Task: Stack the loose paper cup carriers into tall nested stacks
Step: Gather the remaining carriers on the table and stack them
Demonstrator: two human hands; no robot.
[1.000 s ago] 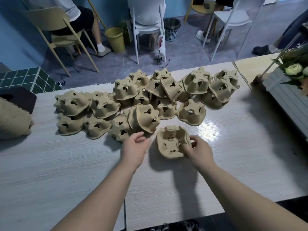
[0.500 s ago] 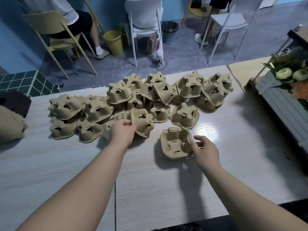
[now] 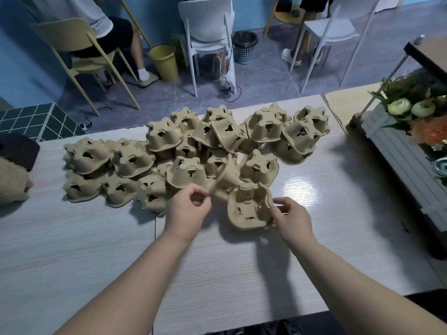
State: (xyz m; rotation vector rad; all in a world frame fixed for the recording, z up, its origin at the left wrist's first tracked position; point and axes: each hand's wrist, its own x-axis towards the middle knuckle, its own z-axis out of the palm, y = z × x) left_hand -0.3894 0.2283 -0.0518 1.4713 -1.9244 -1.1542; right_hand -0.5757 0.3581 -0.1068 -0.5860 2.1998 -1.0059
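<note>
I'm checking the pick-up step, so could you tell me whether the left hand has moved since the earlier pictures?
Yes. The left hand has come back from the pile of carriers toward the open-side-up carrier, pinching a blurred carrier.

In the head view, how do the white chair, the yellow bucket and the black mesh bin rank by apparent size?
1. White chair, clearly the largest.
2. Yellow bucket.
3. Black mesh bin, only slightly smaller than the bucket; it also stands farther back, so true size is unsure.

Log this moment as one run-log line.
left hand: pinching blurred carrier by its edge | right hand: gripping upturned carrier on table | pile: loose, unstacked
</note>
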